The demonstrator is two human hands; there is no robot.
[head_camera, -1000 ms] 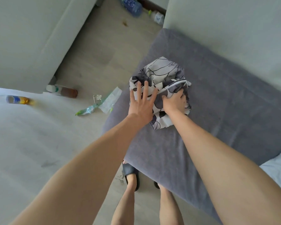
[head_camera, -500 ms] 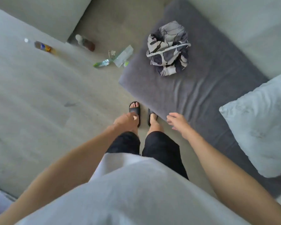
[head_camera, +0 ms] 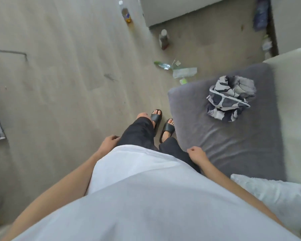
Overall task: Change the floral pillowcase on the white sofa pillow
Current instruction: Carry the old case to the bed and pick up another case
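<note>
The floral pillowcase (head_camera: pixel 230 98), grey and white with dark leaf shapes, lies folded in a small bundle on the grey sofa seat (head_camera: pixel 229 145). A bare white pillow (head_camera: pixel 278 197) rests at the lower right on the same seat. My left hand (head_camera: pixel 109 144) hangs by my left thigh with loosely curled fingers and holds nothing. Beside my right thigh, my right hand (head_camera: pixel 195 153) hangs the same way, near the seat's front edge and well short of the pillowcase.
Plastic bottles (head_camera: pixel 126 13) (head_camera: pixel 163 40) and crumpled clear wrappers (head_camera: pixel 178 70) lie on the wooden floor in front of the sofa. My feet in black slides (head_camera: pixel 163 124) stand by the seat's corner. A pale cabinet (head_camera: pixel 181 9) stands at the top.
Both hands left the folded pillowcase and dropped to my sides. I stood up and turned left, so the pillowcase now sits farther away at the right.
</note>
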